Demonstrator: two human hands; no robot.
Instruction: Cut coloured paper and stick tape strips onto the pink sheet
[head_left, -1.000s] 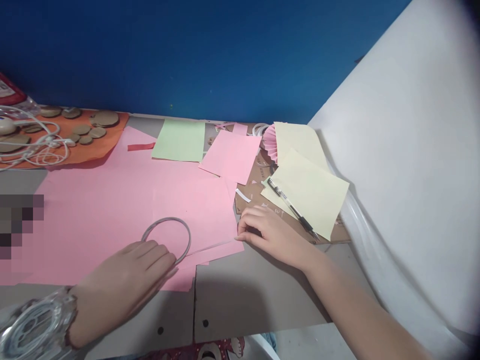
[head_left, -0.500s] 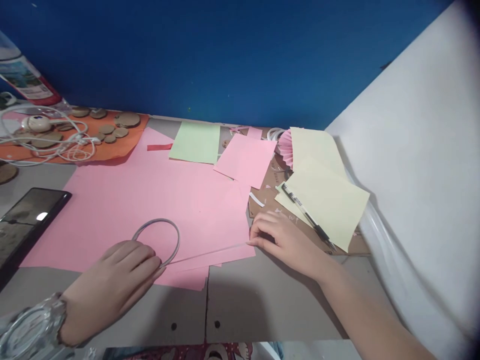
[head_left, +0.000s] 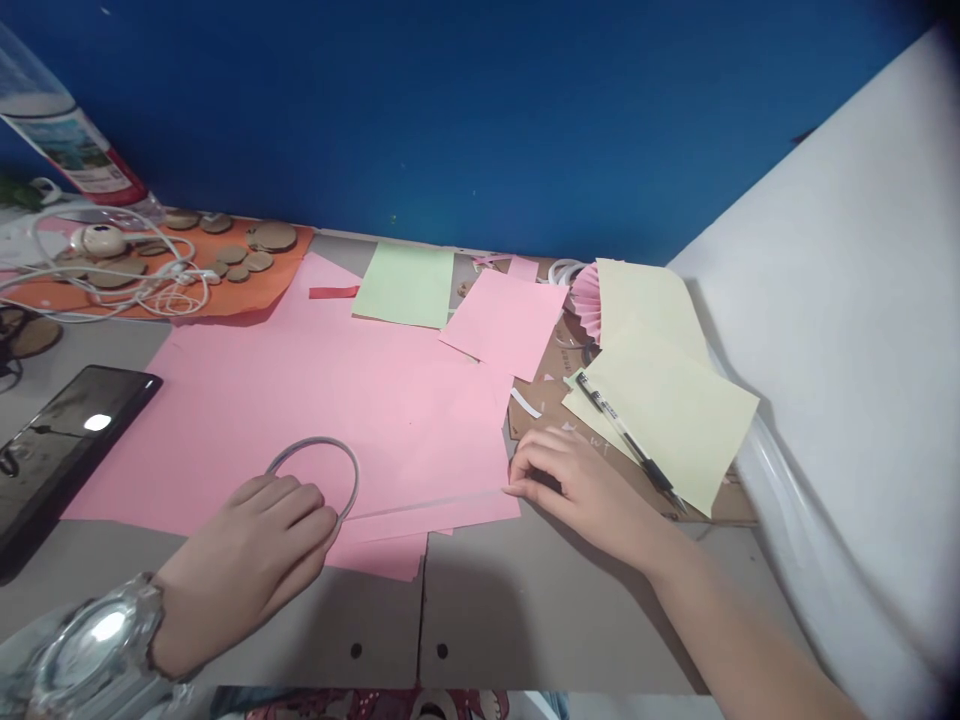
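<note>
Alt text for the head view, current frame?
Two bare hands rest on a large pink sheet on a grey table: the left hand touches a thin white ring, the right hand sits at the sheet's right edge. A pen lies on yellow paper nearby.

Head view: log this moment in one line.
left hand: on grey ring, near edge | right hand: fingers at right end of thin strip | underneath: large pink sheet | nearby: pen on yellow paper

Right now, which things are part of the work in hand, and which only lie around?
In use: ring under the left hand; pink paper touched by the right hand.
Lying about: pen, yellow paper, green paper, phone, cable, cardboard discs.
</note>
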